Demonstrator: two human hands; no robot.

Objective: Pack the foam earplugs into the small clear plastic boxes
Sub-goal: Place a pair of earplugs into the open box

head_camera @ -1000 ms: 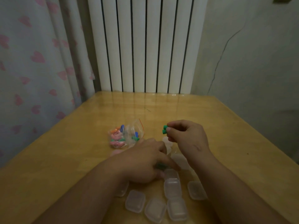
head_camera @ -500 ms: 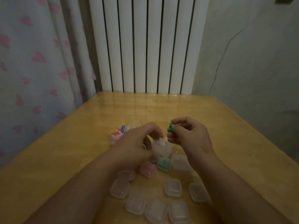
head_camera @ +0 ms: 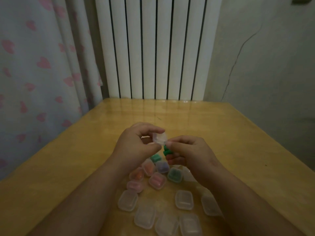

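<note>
White radiator (head_camera: 158, 48); heart-print curtain (head_camera: 39, 65)

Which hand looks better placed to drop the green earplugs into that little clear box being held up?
Probably the right. The right hand pinches the green earplugs just below the clear box, while the left hand is occupied holding that box, so it only needs to steady it.

The left forearm (head_camera: 81, 198) and right forearm (head_camera: 247, 201), both bare, reach forward and converge. The left hand (head_camera: 136, 147) pinches a small clear box (head_camera: 159, 138) between thumb and curled fingers. The right hand (head_camera: 190, 150), fingertips at the box, grips green earplugs (head_camera: 166, 150).
</note>
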